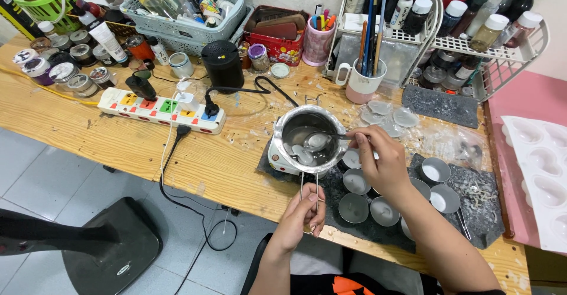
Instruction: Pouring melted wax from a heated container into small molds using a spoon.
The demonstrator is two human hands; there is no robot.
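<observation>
tin cups (357,181) crowd right, bare wood (136,147) left

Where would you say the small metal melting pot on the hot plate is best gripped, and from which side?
Grip the melting pot by the far end of its long wire handle, coming from the near table edge. The handle juts straight toward the person, away from the bowl and white hot plate, and the left hand already pinches it there while the right hand works a spoon inside.

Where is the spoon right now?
The spoon is in the right hand, its bowl inside the metal pot at centre, near the power strip.
</observation>
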